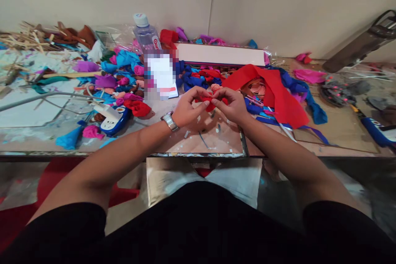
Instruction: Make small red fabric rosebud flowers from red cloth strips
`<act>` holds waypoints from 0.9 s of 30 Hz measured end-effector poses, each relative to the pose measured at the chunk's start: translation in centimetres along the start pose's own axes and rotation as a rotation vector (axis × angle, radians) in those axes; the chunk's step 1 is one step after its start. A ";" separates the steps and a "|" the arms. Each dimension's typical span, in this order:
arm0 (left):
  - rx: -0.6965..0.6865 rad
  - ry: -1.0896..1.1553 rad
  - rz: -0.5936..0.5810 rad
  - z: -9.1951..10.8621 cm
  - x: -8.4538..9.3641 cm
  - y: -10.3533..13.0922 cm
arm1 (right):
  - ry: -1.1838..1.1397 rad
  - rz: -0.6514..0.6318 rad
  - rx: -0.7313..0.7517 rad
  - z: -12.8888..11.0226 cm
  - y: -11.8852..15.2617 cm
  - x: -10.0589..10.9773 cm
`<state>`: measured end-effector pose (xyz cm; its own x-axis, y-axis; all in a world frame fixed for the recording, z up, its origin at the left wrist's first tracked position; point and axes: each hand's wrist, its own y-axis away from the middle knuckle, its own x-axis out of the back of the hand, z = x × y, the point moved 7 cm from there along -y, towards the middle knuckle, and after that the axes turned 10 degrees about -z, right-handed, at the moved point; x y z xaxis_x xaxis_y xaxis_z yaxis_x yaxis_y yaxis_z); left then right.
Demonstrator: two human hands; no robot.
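My left hand (191,109), with a metal watch (170,121) on its wrist, and my right hand (231,106) meet over the table's front part. Both pinch a small crumpled piece of red crepe paper (211,106) between thumbs and fingertips; part of it is hidden by the fingers. Just right of and behind my right hand lies a long red crepe paper strip (280,97), curved over other pieces. Beyond the hands, dark blue crumpled paper (190,78) and other coloured scraps are heaped.
To the left, a power strip (116,121) with a plugged-in cable stands among several crumpled paper flowers. Farther back are a plastic bottle (146,33), a blurred phone (162,75) and a long white box (221,54). A dark flask (360,45) leans at the right; wooden sticks (29,39) lie far left.
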<state>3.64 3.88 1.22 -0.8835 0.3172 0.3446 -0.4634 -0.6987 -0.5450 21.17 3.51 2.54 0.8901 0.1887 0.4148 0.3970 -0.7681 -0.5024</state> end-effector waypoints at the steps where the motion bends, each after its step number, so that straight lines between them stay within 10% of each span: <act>1: 0.007 -0.014 0.007 0.0 0.1 0.0 | -0.002 -0.002 0.005 0.0 0.0 0.0; 18: 0.362 0.448 0.201 -4.3 0.6 -0.1 | 0.277 0.091 0.197 -2.4 0.3 0.6; 27: 0.344 0.449 0.167 -3.2 0.2 -0.1 | 0.348 0.081 0.145 -1.4 0.5 0.1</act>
<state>3.32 6.07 -1.10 -0.9195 0.3732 -0.1231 -0.3332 -0.9065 -0.2592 21.18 2.32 3.39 0.8006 -0.1078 0.5895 0.3780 -0.6725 -0.6363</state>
